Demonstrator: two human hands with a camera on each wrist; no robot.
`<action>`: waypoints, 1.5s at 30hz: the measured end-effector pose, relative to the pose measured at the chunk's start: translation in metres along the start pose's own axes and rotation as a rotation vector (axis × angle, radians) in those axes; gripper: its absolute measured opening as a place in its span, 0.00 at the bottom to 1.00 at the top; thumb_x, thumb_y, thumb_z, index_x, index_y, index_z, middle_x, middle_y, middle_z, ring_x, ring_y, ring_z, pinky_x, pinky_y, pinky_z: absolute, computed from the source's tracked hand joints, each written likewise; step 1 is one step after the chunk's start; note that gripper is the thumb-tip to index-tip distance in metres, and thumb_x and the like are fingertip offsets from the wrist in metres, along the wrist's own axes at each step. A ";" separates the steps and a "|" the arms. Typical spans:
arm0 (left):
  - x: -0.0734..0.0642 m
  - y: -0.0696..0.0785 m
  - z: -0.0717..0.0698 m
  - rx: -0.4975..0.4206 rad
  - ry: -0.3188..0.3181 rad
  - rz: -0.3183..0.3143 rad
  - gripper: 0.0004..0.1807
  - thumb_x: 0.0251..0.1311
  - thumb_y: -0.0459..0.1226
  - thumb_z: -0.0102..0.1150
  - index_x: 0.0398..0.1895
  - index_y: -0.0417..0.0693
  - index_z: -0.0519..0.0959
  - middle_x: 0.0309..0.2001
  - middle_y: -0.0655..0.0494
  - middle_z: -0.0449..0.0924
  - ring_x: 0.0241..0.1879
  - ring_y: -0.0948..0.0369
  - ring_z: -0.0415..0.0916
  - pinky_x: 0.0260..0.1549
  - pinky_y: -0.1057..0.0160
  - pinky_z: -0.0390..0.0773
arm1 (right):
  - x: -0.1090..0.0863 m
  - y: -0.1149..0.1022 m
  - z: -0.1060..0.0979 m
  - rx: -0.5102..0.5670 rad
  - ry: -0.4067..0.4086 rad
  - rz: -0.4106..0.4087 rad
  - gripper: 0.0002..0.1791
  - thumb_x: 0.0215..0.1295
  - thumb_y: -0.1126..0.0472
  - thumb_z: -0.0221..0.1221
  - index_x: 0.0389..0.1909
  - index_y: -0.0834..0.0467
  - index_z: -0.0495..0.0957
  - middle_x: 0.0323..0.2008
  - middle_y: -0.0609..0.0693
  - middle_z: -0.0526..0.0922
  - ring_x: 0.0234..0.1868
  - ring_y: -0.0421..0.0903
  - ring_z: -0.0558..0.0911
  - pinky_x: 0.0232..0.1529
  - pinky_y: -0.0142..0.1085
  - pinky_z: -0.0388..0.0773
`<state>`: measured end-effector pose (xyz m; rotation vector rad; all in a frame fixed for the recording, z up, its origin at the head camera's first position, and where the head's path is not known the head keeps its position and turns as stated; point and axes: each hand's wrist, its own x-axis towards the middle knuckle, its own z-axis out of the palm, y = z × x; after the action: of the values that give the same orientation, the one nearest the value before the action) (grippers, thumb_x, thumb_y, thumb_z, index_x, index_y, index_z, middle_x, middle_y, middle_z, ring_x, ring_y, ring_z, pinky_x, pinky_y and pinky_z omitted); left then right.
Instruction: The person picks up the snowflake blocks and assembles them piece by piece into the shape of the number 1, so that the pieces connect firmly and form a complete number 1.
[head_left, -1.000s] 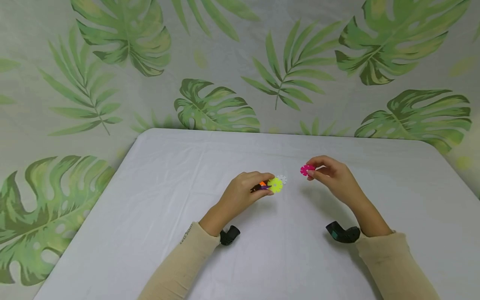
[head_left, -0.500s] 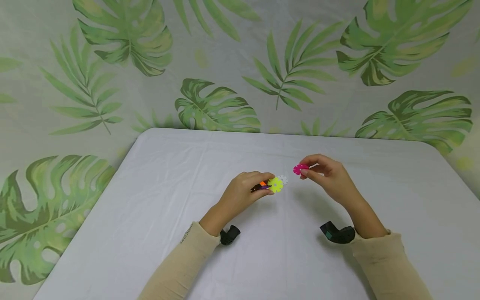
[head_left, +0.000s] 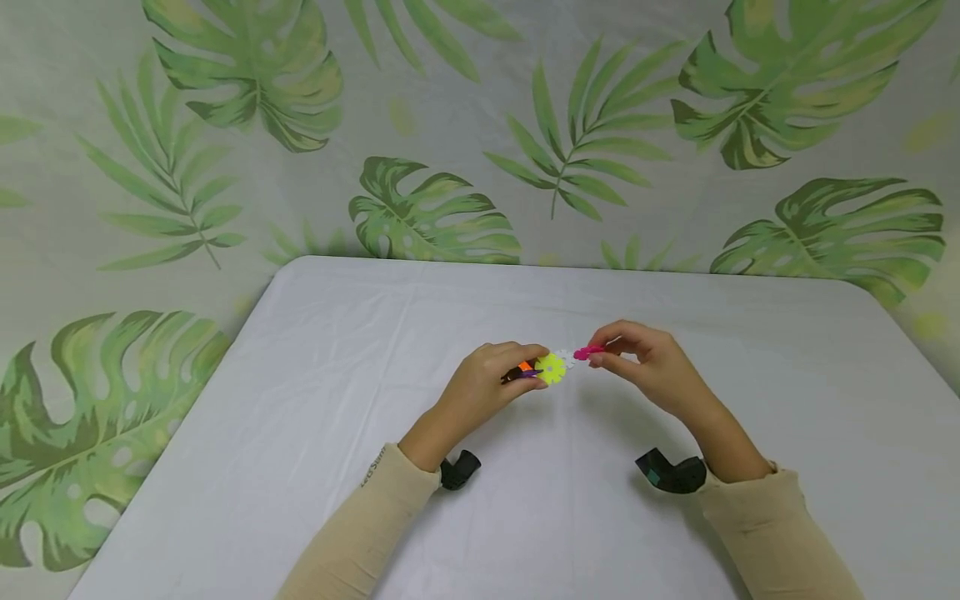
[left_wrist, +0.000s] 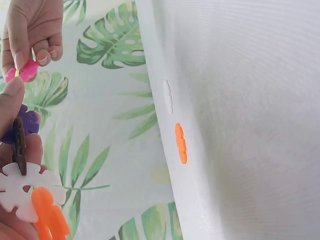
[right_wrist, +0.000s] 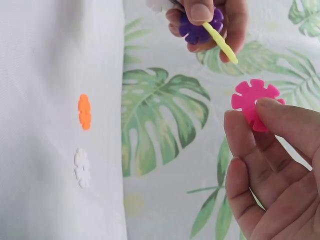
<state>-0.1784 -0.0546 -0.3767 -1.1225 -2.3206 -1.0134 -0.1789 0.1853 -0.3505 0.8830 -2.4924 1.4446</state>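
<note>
My left hand (head_left: 483, 382) pinches a small chain of notched plastic snowflake discs. A yellow disc (head_left: 551, 369) forms its right end, followed by a purple disc (right_wrist: 192, 31), a dark brown disc (left_wrist: 19, 147), a white disc (left_wrist: 14, 184) and an orange disc (left_wrist: 50, 216). Between thumb and fingers, my right hand (head_left: 656, 371) holds a pink disc (right_wrist: 247, 97) by its edge. Seen from the right wrist, a gap separates the pink disc from the yellow one, which stands edge-on. Fingers partly cover the purple disc.
On the white-covered table (head_left: 315, 333) lie a loose orange disc (right_wrist: 84, 112) and a loose white disc (right_wrist: 82, 168). A leaf-patterned cloth (head_left: 435, 208) hangs behind the table. Black wrist devices (head_left: 460, 470) sit at both sleeve cuffs.
My right hand has moved left, bringing the pink disc close to the yellow one. The pink disc has turned from nearly face-on to nearly edge-on in the head view. My left hand stays still.
</note>
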 end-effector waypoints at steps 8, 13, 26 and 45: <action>0.000 0.001 0.000 0.000 0.000 0.000 0.22 0.45 0.40 0.67 0.46 0.43 0.78 0.34 0.60 0.79 0.27 0.71 0.69 0.33 0.72 0.68 | 0.000 -0.001 0.005 0.016 -0.020 -0.036 0.10 0.52 0.74 0.61 0.35 0.61 0.77 0.30 0.48 0.79 0.33 0.43 0.77 0.39 0.29 0.74; 0.000 0.001 -0.001 0.005 0.003 0.003 0.22 0.46 0.40 0.67 0.46 0.44 0.78 0.34 0.60 0.79 0.26 0.71 0.69 0.33 0.71 0.68 | 0.000 -0.022 0.007 0.002 -0.032 -0.051 0.08 0.51 0.76 0.60 0.32 0.64 0.76 0.29 0.52 0.78 0.32 0.43 0.76 0.39 0.28 0.73; 0.000 0.000 0.000 -0.002 0.010 0.007 0.22 0.45 0.40 0.67 0.46 0.44 0.78 0.36 0.59 0.80 0.27 0.72 0.70 0.34 0.71 0.68 | 0.001 -0.002 0.012 0.034 -0.024 -0.101 0.12 0.48 0.78 0.61 0.32 0.61 0.77 0.30 0.50 0.79 0.33 0.42 0.76 0.41 0.28 0.74; 0.000 0.001 -0.002 0.062 0.037 0.085 0.21 0.44 0.38 0.68 0.44 0.42 0.79 0.35 0.58 0.81 0.31 0.67 0.76 0.36 0.69 0.70 | 0.000 0.004 0.019 0.037 0.041 -0.234 0.15 0.42 0.81 0.63 0.27 0.60 0.80 0.29 0.49 0.81 0.33 0.41 0.79 0.36 0.27 0.75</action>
<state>-0.1778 -0.0557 -0.3754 -1.1578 -2.2390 -0.9178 -0.1780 0.1713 -0.3636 1.0972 -2.2517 1.4187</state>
